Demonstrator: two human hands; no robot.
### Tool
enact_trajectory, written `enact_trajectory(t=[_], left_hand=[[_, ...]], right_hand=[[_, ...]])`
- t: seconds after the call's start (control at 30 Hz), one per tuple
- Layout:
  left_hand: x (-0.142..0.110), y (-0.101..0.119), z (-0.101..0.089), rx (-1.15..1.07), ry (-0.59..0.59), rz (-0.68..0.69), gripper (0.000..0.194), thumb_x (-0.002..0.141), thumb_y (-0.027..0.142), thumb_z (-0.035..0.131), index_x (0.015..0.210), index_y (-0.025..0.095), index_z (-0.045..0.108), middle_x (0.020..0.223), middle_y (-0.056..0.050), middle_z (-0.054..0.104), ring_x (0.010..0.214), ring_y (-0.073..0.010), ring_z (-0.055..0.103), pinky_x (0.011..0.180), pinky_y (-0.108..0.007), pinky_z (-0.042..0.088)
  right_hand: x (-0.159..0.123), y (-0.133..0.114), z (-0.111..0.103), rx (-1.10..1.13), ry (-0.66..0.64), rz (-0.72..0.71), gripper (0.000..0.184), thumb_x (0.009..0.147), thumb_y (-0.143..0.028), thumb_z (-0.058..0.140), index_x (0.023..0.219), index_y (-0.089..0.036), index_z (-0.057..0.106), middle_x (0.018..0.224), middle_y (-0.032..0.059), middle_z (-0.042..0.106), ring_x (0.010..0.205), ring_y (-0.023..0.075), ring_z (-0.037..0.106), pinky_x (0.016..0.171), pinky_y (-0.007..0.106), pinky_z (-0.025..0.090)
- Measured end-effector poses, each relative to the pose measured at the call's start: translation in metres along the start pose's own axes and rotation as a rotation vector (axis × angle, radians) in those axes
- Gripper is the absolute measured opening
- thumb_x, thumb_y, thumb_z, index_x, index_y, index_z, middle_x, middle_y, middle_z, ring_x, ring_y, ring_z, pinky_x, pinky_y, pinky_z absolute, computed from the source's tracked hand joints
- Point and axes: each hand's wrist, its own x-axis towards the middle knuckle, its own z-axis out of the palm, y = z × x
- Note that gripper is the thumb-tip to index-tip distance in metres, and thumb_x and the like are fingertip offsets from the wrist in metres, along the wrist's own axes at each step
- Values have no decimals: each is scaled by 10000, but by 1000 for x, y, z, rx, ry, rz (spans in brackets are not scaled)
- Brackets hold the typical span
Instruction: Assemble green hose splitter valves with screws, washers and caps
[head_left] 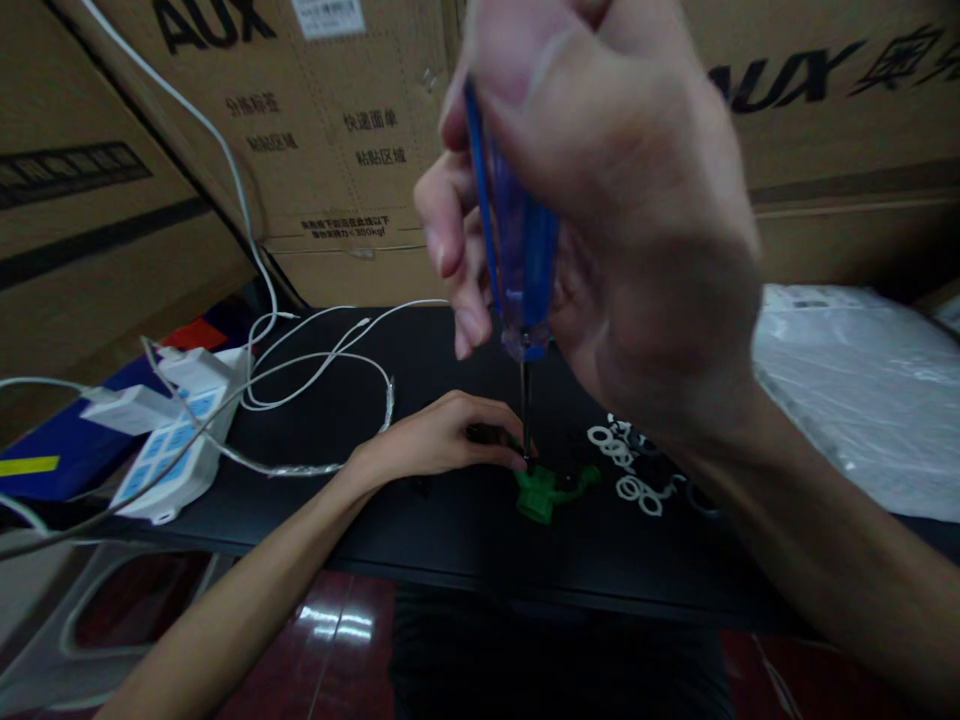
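The right hand is closed around the blue screwdriver, shaft pointing down; the left hand has its fingers bent, tips at the green part, though whether they grip it I cannot tell; that part lies on the black table below the raised right hand; both forearms slant inward

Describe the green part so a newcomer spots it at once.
On the black tabletop, find the left hand. Just right of it, below the screwdriver, sits the green part. Its green colour and slim arm reaching right set it apart from the white rings farther right.
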Motion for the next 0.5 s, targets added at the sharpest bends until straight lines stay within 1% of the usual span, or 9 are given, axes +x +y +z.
enact_trajectory(t=[0.13, 0.17, 0.23, 0.27, 0.33, 0.4, 0.43, 0.5], left_hand=[[0, -2, 0, 3, 4, -17, 167, 897, 290, 755, 1018, 176, 763, 1021, -37, 771, 998, -190, 704, 924, -295, 507], [0, -2, 0, 4, 2, -18, 169, 896, 293, 755, 1015, 173, 765, 1017, -39, 771, 985, -189, 705, 909, -293, 511], [-1, -1, 0, -1, 0, -19, 170, 901, 286, 750, 1024, 169, 766, 1026, -43, 771, 972, -186, 707, 901, -290, 514], [-1, -1, 0, -7, -1, -20, 168, 904, 277, 747, 1032, 170, 765, 1037, -45, 772, 977, -185, 708, 910, -291, 514], [-1, 0, 0, -15, -2, -24, 170, 907, 267, 743, 1049, 175, 763, 1061, -45, 773, 987, -183, 710, 926, -293, 513], [0, 0, 0, -12, 1, -22, 173, 903, 275, 748, 1047, 180, 765, 1057, -40, 775, 991, -185, 711, 938, -298, 511], [0, 0, 1, -6, 6, -18, 172, 900, 281, 752, 1040, 182, 766, 1051, -36, 776, 996, -186, 710, 948, -303, 507], [0, -1, 0, 9, 18, -10, 165, 894, 287, 758, 1026, 188, 767, 1038, -30, 778, 1011, -191, 706, 967, -312, 499]], right_hand=[[-4, 0, 4, 99, 122, 84, 448, 978, -694, 397, 1079, -267, 487, 701, -60, 370, 493, 91, 376, 437, 208, 390], [-5, -1, 3, 97, 112, 116, 454, 987, -687, 382, 1071, -255, 491, 675, -65, 359, 469, 89, 344, 423, 209, 374], [-6, -3, -3, 48, 43, 186, 492, 998, -686, 349, 1007, -224, 520, 642, -59, 361, 451, 91, 314, 391, 221, 334], [-6, -4, -7, 20, -4, 217, 513, 996, -691, 343, 977, -216, 537, 642, -49, 383, 458, 95, 342, 387, 224, 331], [-2, -4, -13, 3, -80, 266, 532, 986, -703, 356, 986, -215, 568, 683, -22, 455, 532, 116, 482, 424, 223, 397], [5, -1, -17, 37, -100, 301, 529, 971, -716, 386, 1083, -235, 577, 761, -3, 526, 688, 152, 616, 516, 225, 494], [9, 2, -17, 57, -99, 312, 531, 965, -722, 398, 1129, -247, 571, 793, 2, 548, 757, 169, 652, 558, 231, 527], [15, 7, -17, 78, -88, 325, 542, 956, -727, 418, 1180, -253, 556, 849, 11, 577, 836, 188, 679, 602, 240, 564]])
